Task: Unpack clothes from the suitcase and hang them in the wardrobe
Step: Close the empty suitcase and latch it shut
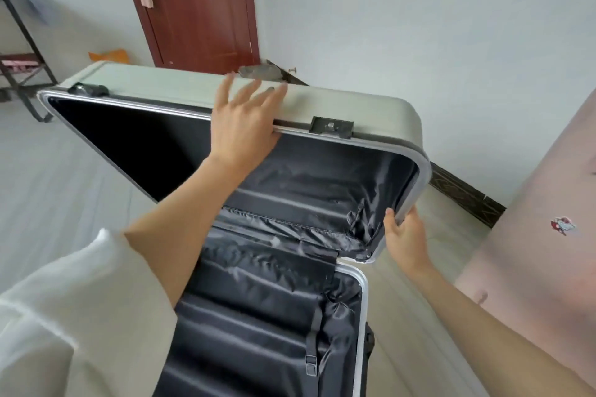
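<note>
A silver hard-shell suitcase lies on the pale floor, its lid (180, 87) raised at an angle. The base half (362, 293) nearest me shows only dark grey lining and a strap; no clothes are visible inside. My left hand (242, 122) rests on the lid's top rim, fingers spread and straight over the edge. My right hand (404, 235) grips the lid's right rim near the hinge corner, thumb on the inner side. A latch plate (332, 127) sits on the rim between the two hands.
A dark red door (200, 3) stands behind the suitcase. At the far left is a dark metal rack (22, 74). A bed with a pink cover (532, 251) fills the right side. An orange thing (109, 56) lies on the floor by the door.
</note>
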A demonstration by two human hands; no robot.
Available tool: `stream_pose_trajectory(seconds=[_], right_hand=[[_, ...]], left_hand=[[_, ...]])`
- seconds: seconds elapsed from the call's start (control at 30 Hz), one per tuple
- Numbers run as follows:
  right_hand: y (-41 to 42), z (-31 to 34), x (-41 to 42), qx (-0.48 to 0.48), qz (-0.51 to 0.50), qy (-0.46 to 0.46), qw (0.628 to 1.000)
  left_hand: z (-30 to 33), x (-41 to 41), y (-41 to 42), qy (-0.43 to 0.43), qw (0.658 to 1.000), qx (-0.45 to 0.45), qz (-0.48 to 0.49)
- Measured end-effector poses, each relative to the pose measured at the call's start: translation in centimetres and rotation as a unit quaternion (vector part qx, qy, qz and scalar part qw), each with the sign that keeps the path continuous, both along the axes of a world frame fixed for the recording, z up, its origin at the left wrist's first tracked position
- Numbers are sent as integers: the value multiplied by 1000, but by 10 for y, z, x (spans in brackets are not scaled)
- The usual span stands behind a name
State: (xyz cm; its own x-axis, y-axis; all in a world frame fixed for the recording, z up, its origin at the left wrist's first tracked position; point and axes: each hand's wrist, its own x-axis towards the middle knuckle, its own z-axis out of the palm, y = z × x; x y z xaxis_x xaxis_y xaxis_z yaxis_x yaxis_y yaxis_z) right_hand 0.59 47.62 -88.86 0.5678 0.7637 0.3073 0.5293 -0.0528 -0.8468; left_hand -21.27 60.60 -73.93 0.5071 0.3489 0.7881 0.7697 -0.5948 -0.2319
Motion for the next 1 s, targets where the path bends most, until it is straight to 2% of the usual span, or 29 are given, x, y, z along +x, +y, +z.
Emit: stream_pose_trajectory(seconds=[0.1,0.27,0.37,0.43,0.53,0.57,0.67,0.73,0.83,0.9,1.0], right_hand=[[2,-3,3,-18,7,-6,1000],[18,0,10,-109,20,-43,993],[24,-1,7,-202,25,-65,977],[21,-9,4,-242,36,-75,967],[5,-25,1,-220,39,5,975],[-2,-31,-1,-221,64,0,973],[-14,-43,-3,-272,117,-72,952],[-22,-53,-7,-319,106,-163,928],[-31,-81,-6,-340,91,-236,906],[-42,-112,-2,-342,121,-248,898],[-60,-146,-9,-306,138,-192,922]], left_hand=[[-5,-5,-2,-8,999,-9,-45],[-23,-21,-19,-20,999,-14,-23],[-49,-35,-36,-43,999,-12,-2],[-76,-47,-48,-24,999,-30,12],[-118,-68,-68,46,997,-49,26],[-135,-76,-79,64,995,-68,25],[-172,-88,-107,84,988,-127,21],[-200,-97,-124,86,984,-155,25],[-244,-113,-141,104,982,-157,29],[-276,-123,-157,107,979,-173,22],[-316,-129,-180,101,973,-205,34]])
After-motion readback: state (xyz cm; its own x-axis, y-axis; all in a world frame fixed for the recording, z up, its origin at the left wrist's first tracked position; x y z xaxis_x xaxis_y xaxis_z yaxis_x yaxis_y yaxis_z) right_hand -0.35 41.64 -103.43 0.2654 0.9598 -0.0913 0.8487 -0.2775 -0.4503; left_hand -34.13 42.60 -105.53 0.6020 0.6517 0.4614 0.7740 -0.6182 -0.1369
